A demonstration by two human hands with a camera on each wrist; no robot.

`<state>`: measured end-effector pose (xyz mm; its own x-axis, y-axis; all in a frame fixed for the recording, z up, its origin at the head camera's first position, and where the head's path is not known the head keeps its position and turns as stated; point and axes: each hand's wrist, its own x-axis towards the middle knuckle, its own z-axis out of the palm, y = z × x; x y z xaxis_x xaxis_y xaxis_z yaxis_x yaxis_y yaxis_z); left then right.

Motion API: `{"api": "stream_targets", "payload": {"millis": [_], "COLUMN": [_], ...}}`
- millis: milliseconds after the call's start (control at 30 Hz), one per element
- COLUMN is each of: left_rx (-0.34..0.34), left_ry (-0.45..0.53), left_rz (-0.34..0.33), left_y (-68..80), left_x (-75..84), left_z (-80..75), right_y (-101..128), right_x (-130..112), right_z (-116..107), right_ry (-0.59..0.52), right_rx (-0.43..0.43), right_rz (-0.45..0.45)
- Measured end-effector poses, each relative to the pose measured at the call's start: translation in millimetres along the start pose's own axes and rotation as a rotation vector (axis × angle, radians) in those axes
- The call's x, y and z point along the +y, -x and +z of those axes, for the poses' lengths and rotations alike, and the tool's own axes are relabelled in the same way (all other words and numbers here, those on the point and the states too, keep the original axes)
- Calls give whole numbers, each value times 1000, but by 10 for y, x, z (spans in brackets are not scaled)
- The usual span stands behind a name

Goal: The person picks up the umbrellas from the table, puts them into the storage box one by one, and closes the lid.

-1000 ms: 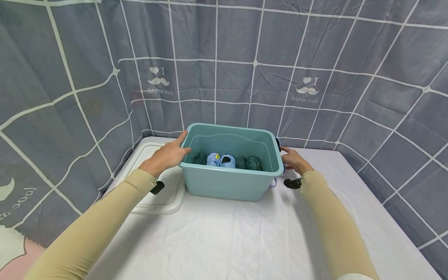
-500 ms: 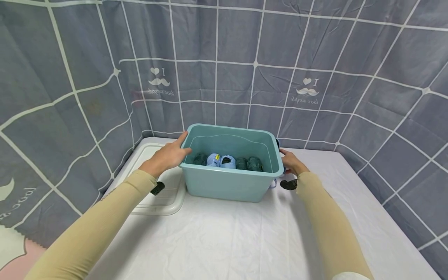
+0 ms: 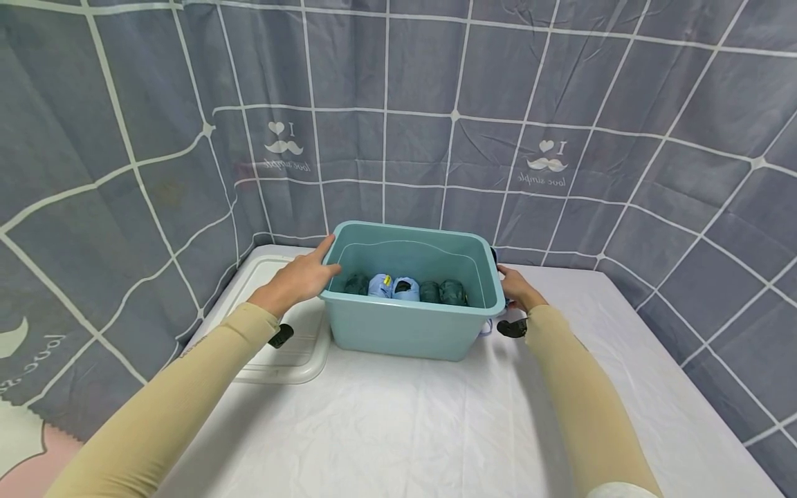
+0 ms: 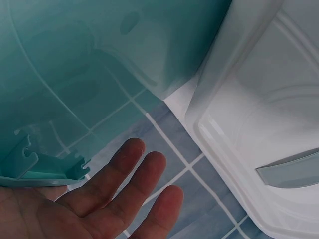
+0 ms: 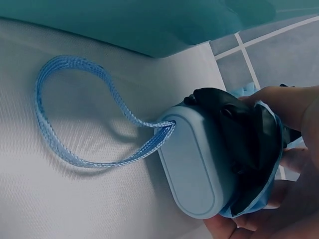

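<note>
A teal plastic storage box (image 3: 398, 325) stands on the table with its top uncovered. Inside, several rolled bundles lie in a row, dark green (image 3: 452, 292) and light blue (image 3: 406, 288). My left hand (image 3: 303, 277) rests on the box's left rim, its thumb over the edge; the left wrist view shows the other fingers (image 4: 149, 174) extended outside the wall. Close beside the box's right wall, my right hand (image 3: 521, 287) grips a folding umbrella (image 5: 192, 164). The umbrella has a pale blue oval handle end, a blue wrist strap (image 5: 75, 162) and crumpled black-and-blue fabric. Fingers partly hide it.
A white lid (image 3: 299, 356) lies flat left of the box, partly under my left arm. White cloth (image 3: 398, 422) covers the table. Grey checked curtains (image 3: 417, 145) enclose the back and both sides.
My right hand and forearm have shifted slightly left, closer to the box's right wall. The left hand, box and bundles look unchanged.
</note>
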<state>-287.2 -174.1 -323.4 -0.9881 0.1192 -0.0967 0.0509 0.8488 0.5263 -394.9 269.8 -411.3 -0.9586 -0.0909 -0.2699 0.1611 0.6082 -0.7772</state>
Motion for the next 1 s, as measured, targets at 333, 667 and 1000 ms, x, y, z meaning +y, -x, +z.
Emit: {"api": "stream_targets", "payload": {"millis": [333,667,1000], "left_rx": [-8,-5,-14], "left_ry": [14,13,8], "left_rz": [-8,-5,-4], "left_y": [31,32,35], "left_x": [22,25,16], "left_z": [-9,-6,0], "right_y": [17,146,296], "right_x": [25,-21,-181], "right_z": [-54,-229,-461], "right_ry": [-31,-75,-55], "right_rx": [15,33,60], "right_rz": [0,35,16]}}
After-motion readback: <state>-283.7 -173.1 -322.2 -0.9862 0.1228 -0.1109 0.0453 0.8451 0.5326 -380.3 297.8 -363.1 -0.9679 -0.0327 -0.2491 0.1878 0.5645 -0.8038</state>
